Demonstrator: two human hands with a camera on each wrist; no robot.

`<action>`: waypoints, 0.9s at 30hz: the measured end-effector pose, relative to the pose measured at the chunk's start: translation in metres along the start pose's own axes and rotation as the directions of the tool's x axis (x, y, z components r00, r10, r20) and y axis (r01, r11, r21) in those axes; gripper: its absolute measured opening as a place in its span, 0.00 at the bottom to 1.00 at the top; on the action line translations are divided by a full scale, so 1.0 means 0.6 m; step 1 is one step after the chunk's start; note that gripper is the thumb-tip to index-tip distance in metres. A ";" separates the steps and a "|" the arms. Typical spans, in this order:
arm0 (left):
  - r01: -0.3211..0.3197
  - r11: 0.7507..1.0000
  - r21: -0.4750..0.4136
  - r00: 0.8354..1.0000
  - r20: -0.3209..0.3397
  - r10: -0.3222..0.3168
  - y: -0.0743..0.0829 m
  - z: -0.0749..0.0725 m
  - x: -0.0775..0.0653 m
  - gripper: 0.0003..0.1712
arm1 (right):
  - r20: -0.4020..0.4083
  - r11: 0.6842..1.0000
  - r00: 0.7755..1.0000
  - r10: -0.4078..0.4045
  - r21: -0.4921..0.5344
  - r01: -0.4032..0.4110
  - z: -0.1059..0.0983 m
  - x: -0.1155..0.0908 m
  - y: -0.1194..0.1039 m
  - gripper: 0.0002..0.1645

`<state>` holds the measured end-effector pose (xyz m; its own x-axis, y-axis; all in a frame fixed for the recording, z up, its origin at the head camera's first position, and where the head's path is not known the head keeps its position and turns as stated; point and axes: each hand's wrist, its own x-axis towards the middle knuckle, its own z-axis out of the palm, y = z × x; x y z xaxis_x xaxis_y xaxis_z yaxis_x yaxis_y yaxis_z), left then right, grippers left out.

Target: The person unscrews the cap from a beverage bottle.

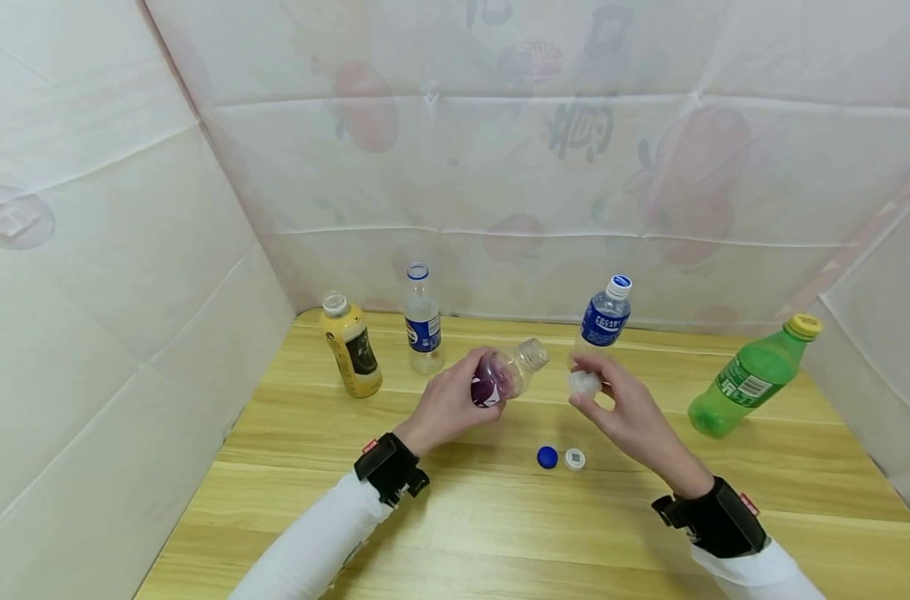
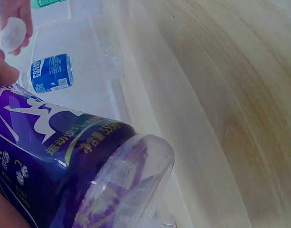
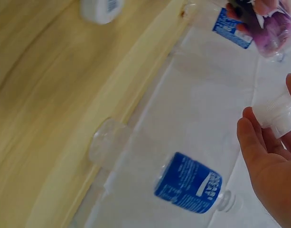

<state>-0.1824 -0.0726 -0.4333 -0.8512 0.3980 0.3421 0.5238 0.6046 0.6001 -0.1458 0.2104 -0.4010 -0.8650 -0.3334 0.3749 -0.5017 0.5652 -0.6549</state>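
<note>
My left hand point(image 1: 449, 403) grips a clear bottle with a purple label point(image 1: 492, 379), tilted so its uncapped mouth points right. In the left wrist view the purple label point(image 2: 64, 142) and the bottle's clear base fill the foreground. To the right, my right hand point(image 1: 623, 408) pinches a translucent white cap point(image 1: 585, 383) between thumb and fingers, apart from the bottle mouth. The right wrist view shows this cap point(image 3: 277, 116) at the fingertips. Below the hands, a blue cap point(image 1: 547, 457) and a white cap point(image 1: 575, 459) lie on the wooden table point(image 1: 470, 517).
A yellow bottle point(image 1: 352, 350) and an uncapped clear bottle with a blue label point(image 1: 423, 329) stand at the back left. Behind my right hand is a blue-labelled bottle with a white cap point(image 1: 605, 317). A green bottle with a yellow cap point(image 1: 755, 379) stands at right.
</note>
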 end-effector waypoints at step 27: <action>0.013 1.000 -0.024 1.000 0.010 -0.013 0.000 -0.001 0.003 0.44 | 0.191 0.952 0.979 0.073 -0.306 -0.011 0.001 -0.083 0.083 0.26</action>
<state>-0.1838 -0.0722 -0.4323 -0.8577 0.3966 0.3271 0.5114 0.5933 0.6216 -0.1279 0.2547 -0.4526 -0.8822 -0.4293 0.1934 -0.4696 0.7728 -0.4269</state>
